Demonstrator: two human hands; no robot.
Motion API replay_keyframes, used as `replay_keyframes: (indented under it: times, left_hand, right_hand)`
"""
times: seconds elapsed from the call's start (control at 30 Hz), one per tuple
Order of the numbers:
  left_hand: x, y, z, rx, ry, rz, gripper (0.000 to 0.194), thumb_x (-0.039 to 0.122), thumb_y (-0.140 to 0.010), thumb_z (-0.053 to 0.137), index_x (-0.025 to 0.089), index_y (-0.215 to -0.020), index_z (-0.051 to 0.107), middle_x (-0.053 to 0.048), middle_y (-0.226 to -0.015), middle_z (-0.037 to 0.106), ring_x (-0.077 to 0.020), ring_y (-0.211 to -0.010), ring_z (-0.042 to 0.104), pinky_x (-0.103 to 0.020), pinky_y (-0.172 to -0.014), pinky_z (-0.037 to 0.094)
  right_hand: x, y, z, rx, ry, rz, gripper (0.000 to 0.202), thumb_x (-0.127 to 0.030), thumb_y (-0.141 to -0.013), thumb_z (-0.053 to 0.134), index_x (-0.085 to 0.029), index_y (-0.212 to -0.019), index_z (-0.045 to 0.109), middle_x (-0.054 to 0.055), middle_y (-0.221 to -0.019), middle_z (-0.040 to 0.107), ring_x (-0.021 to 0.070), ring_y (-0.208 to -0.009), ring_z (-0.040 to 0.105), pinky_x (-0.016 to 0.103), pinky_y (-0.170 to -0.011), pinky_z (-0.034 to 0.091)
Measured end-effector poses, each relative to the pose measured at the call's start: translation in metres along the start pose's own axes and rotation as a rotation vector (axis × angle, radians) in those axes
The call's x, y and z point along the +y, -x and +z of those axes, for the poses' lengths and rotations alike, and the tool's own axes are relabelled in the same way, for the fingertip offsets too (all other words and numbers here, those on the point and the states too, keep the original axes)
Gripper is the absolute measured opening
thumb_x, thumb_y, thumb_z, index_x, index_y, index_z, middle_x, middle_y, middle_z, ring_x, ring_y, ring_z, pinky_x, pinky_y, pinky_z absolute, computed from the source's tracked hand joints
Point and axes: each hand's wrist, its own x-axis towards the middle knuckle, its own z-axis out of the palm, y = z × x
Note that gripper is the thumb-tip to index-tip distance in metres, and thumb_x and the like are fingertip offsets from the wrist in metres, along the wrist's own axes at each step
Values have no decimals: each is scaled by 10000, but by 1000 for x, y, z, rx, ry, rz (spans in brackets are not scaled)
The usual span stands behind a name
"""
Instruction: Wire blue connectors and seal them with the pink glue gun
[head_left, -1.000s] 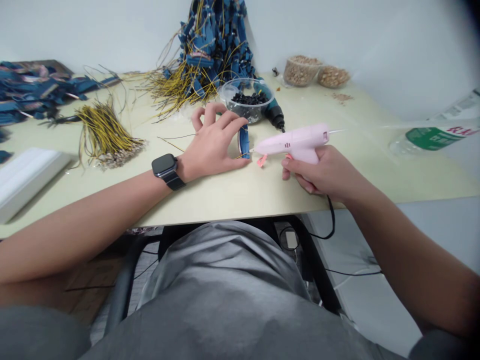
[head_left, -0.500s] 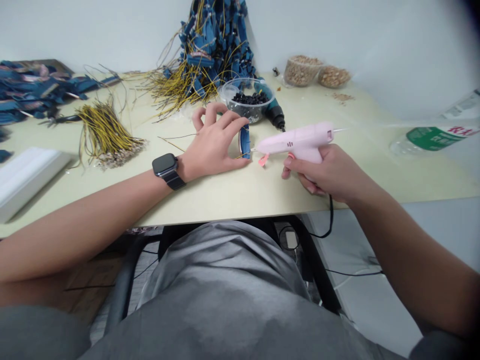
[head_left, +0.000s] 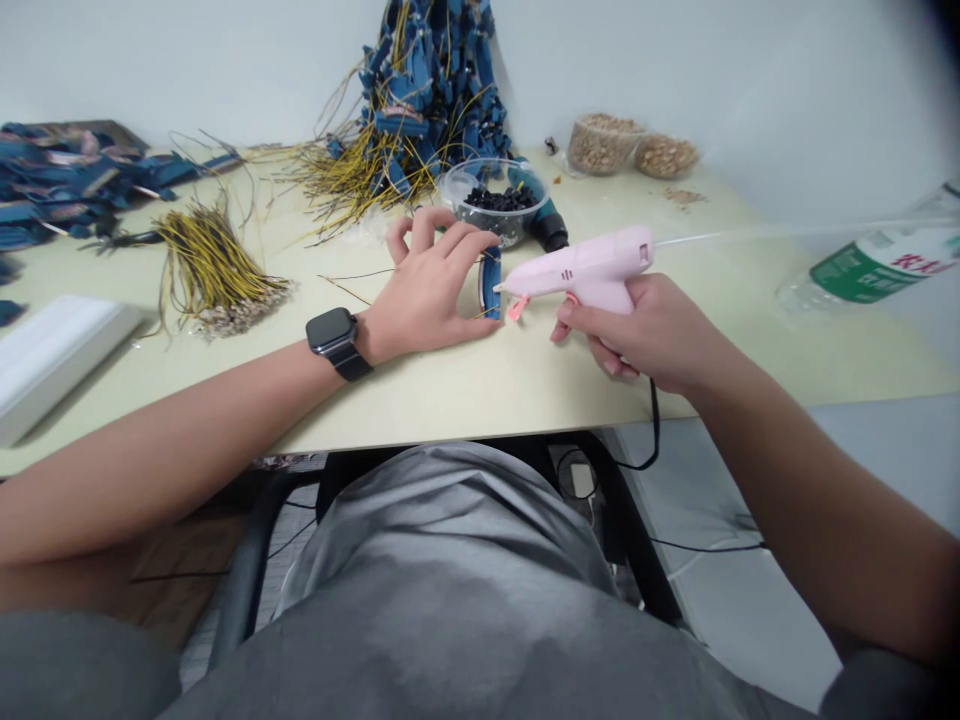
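Observation:
My left hand (head_left: 435, 285) grips a small blue strip-shaped piece (head_left: 490, 284) by its two ends, between thumb and forefinger, on the table. Thin black and yellow wires run out to the left from under that hand. Wrapped in my right hand (head_left: 645, 330) is a pink hot glue gun (head_left: 581, 270), with a clear glue stick (head_left: 690, 239) coming out of its back. The glue gun's nozzle is at the right edge of the blue piece; whether it touches I cannot tell. A coral-coloured stand hangs below the barrel.
Behind my hands are a clear bowl (head_left: 495, 200) of small black parts, a teal tool (head_left: 551, 225) and a heap of wired blue pieces (head_left: 427, 90). A yellow-black wire bundle (head_left: 217, 260) and white block (head_left: 64, 360) lie left; a plastic bottle (head_left: 862, 270) lies right.
My right hand has moved the glue gun slightly left and up, bringing its nozzle onto or over the blue piece's edge. My left hand has hardly moved.

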Motion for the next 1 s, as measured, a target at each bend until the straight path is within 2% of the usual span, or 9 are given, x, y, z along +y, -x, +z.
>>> replay_keyframes:
  times: [0.27, 0.43, 0.67, 0.8, 1.0]
  left_hand:
    - [2, 1, 0, 16, 5, 2, 928, 938, -940, 742, 356, -1660, 685, -183, -1678, 733, -563, -1628, 482, -798, -1330, 291]
    - [2, 0, 2, 21, 7, 4, 953, 965, -924, 745, 346, -1648, 700, -186, -1670, 735, -564, -1626, 480, -793, -1328, 290]
    - [4, 0, -1, 10, -5, -5, 943, 932, -921, 765, 324, -1639, 702, -202, -1668, 736, -578, -1638, 478, -805, -1329, 278]
    - [3, 0, -1, 9, -2, 6, 930, 933, -921, 765, 349, -1641, 696, -192, -1677, 734, -580, -1640, 473, -816, -1318, 290]
    - [0, 1, 1, 17, 5, 6, 911, 927, -925, 770, 380, -1647, 683, -167, -1671, 741, -560, -1626, 484, -809, -1321, 297]
  right_hand:
    - [-4, -1, 2, -26, -3, -35, 284, -418, -1132, 845, -200, -955, 883, -26, -521, 558, 118, -431, 470, 268, -420, 367]
    - [-4, -3, 3, -40, -8, -37, 332, -483, -1122, 882, -197, -954, 878, -17, -519, 560, 125, -435, 463, 282, -433, 367]
    - [-5, -4, 6, -41, -31, -32, 309, -456, -1109, 872, -198, -938, 867, -19, -512, 560, 123, -423, 452, 272, -422, 355]
    - [-2, -5, 7, -40, -94, -26, 262, -395, -1099, 851, -200, -924, 862, -19, -516, 557, 121, -419, 425, 275, -413, 333]
    - [5, -6, 1, -11, -77, -30, 326, -500, -1079, 905, -215, -937, 836, -27, -520, 542, 119, -406, 416, 286, -425, 322]
